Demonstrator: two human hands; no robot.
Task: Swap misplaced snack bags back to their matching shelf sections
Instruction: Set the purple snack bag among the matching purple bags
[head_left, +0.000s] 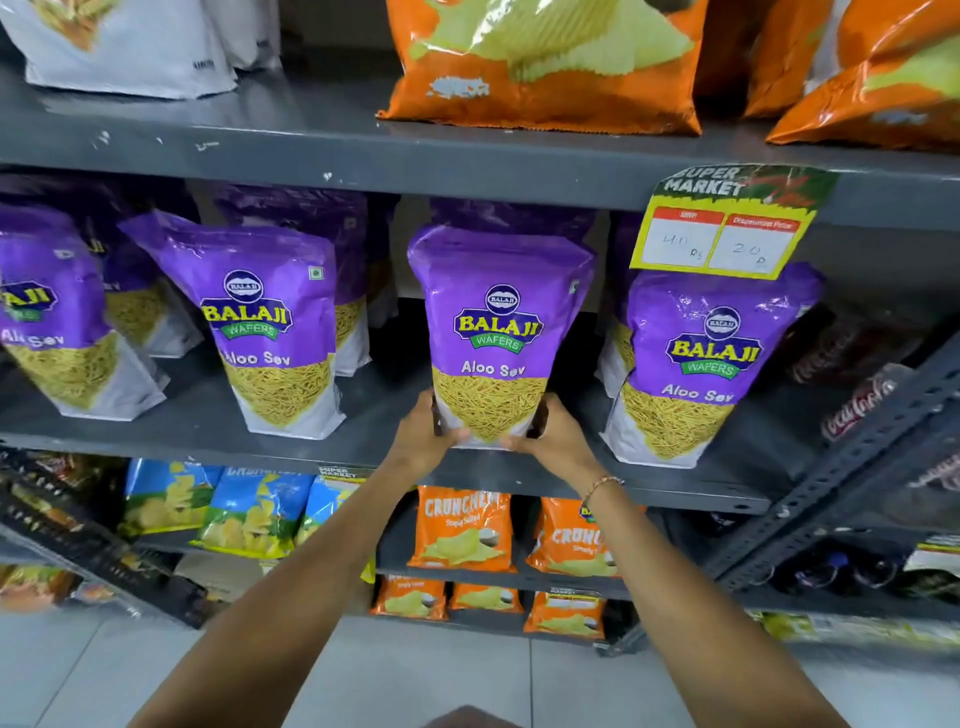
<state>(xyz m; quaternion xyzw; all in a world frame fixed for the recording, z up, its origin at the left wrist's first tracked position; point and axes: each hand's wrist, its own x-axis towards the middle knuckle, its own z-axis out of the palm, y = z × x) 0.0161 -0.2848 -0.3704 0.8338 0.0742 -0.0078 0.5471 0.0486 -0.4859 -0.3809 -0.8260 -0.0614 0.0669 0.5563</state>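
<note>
A purple Aloo Sev bag (498, 332) stands upright at the front of the grey middle shelf (363, 441). My left hand (423, 434) grips its lower left corner and my right hand (553, 434) grips its lower right corner. More purple Aloo Sev bags stand on the same shelf: one to the left (265, 322), one at the far left (52, 312) and one to the right (701, 364). Others stand behind them.
Orange chip bags (540, 62) and a white bag (124, 47) sit on the shelf above. A yellow price tag (722, 234) hangs from that shelf's edge. Blue chip bags (249, 514) and orange Crunchex bags (462, 527) fill lower shelves. Cola bottles (857, 410) lie at the right.
</note>
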